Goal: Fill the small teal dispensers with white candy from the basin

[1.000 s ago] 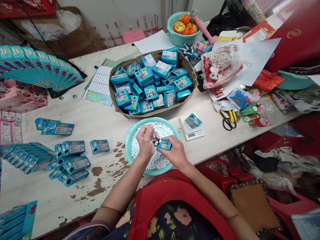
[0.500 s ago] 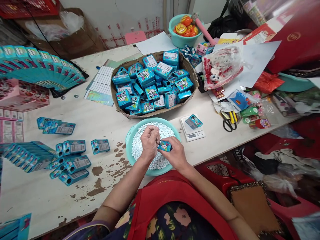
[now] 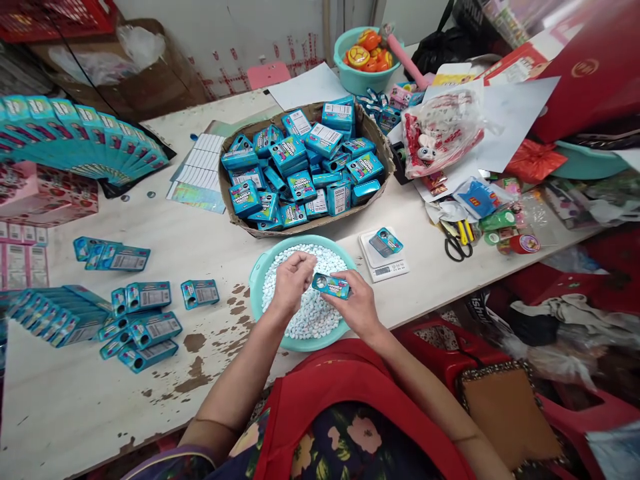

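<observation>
My right hand holds a small blue candy box over the basin, with a round hole showing at its left end. Just left of that hole, my left hand is closed with fingertips pinched together; whatever they hold is hidden. Beneath both hands, a mint-green basin is filled with small white candies. To the right, a white kitchen scale carries another blue box.
Behind the basin stands a cut-down cardboard box heaped with blue boxes. More blue boxes lie in groups on the left of the table. Black-handled scissors and packaging clutter are at right, near a basin of orange toys.
My left hand has drawn slightly left, away from the candy box. The box has turned in my right hand so its round hole shows. The view has shifted slightly.
</observation>
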`<state>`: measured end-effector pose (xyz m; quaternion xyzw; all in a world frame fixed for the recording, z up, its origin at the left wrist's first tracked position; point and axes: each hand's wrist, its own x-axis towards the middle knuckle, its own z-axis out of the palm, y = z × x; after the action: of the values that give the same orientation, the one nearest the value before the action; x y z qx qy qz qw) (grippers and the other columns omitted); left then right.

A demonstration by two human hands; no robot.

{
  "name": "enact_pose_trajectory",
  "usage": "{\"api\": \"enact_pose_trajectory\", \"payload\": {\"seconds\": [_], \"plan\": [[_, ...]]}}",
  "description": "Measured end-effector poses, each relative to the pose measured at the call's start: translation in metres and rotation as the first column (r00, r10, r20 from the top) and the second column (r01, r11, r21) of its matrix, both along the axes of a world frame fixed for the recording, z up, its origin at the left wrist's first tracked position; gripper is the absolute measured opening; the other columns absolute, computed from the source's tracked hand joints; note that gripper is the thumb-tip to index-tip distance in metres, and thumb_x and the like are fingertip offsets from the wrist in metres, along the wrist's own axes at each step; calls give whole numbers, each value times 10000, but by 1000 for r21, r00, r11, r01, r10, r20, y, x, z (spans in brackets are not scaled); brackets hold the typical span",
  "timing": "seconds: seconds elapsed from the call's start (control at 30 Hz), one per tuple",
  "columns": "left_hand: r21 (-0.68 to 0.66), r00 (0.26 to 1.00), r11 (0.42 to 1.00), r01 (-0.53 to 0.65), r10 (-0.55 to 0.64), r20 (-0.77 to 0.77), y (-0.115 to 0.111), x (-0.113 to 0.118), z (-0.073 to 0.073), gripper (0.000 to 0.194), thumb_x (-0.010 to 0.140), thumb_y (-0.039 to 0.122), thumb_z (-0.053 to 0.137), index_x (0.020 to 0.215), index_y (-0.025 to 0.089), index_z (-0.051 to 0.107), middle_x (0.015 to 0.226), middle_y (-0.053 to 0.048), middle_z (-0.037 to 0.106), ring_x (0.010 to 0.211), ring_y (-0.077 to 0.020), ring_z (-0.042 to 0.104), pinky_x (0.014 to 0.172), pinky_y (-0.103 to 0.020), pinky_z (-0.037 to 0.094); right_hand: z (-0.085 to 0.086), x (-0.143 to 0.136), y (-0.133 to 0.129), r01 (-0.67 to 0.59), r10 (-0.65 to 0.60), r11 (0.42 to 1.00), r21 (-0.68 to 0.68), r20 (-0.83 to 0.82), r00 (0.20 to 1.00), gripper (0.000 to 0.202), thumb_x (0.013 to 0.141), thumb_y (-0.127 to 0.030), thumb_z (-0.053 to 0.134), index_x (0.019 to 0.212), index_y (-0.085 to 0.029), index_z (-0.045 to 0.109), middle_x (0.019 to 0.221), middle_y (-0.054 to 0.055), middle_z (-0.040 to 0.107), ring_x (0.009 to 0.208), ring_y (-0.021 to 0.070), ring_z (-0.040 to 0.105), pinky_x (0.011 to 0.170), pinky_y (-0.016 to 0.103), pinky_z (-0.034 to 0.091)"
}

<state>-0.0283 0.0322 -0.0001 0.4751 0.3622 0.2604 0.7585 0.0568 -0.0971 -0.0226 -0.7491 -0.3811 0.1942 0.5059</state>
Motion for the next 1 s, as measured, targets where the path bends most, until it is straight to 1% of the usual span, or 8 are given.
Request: {"api": "enact_pose_trajectory", "payload": {"seconds": [0.13, 0.23, 0.4, 0.6, 0.73, 0.83, 0.9, 1.0], "plan": [[-308, 977, 932, -189, 209, 32, 29, -9, -24, 231, 757, 342, 647, 724, 164, 503, 560, 45, 476, 442, -40, 462, 379, -129, 335, -2, 2, -8, 25, -19, 999, 49, -112, 994, 327, 667, -293, 777, 952, -233, 628, 948, 32, 637, 916, 213, 615, 825, 342, 492], [-473, 969, 854, -219, 133, -208, 37, -19, -57, 174, 781, 266, 599, 711, 152, 488, 602, 13, 520, 456, -48, 491, 380, -129, 351, -4, 0, -17, 47, -34, 997, 57, -205, 978, 353, 648, -309, 792, 952, -226, 632, 949, 31, 636, 906, 212, 622, 808, 334, 505], [-440, 938, 891, 109, -239, -252, 30, -27, -83, 191, 708, 249, 667, 814, 117, 577, 658, -16, 552, 453, -56, 463, 365, -147, 293, -7, 0, -45, 76, -58, 996, 43, -318, 946, 375, 645, -317, 798, 969, -224, 633, 972, 33, 624, 898, 203, 622, 777, 308, 518], [-103, 727, 801, 590, -583, -362, 34, 47, -55, 183, 713, 259, 622, 816, 109, 639, 642, 8, 523, 511, -55, 430, 460, -173, 321, -12, 14, -79, 223, -207, 975, 0, -376, 903, 377, 639, -336, 794, 958, -212, 638, 931, 32, 643, 821, 197, 631, 728, 305, 532], [172, 571, 596, 784, -585, -576, 28, 134, -37, 107, 695, 184, 578, 773, 127, 622, 620, 9, 549, 543, -90, 478, 517, -208, 368, -15, 28, -95, 328, -316, 944, -25, -346, 883, 358, 642, -334, 784, 940, -199, 638, 886, 29, 652, 781, 192, 628, 714, 311, 536], [377, 476, 299, 876, -422, -771, 19, 186, -34, 132, 706, 155, 560, 804, 144, 649, 748, -28, 616, 672, -132, 553, 621, -239, 417, -18, 37, -105, 388, -377, 921, -36, -337, 863, 350, 650, -328, 775, 941, -197, 632, 882, 30, 657, 786, 191, 629, 722, 311, 535], [441, 450, 100, 892, -297, -842, 12, 207, -36, 159, 712, 129, 548, 821, 156, 661, 844, -52, 631, 788, -162, 575, 692, -251, 423, -21, 42, -110, 421, -411, 906, -45, -335, 848, 349, 654, -330, 771, 944, -196, 629, 890, 35, 662, 800, 194, 631, 734, 314, 534], [446, 431, -10, 895, -242, -869, 5, 219, -42, 227, 717, 81, 505, 865, 162, 657, 925, -77, 626, 874, -187, 578, 735, -266, 419, -25, 48, -117, 455, -451, 888, -66, -323, 832, 361, 647, -351, 776, 938, -195, 631, 891, 41, 671, 803, 199, 631, 736, 319, 532]]}}
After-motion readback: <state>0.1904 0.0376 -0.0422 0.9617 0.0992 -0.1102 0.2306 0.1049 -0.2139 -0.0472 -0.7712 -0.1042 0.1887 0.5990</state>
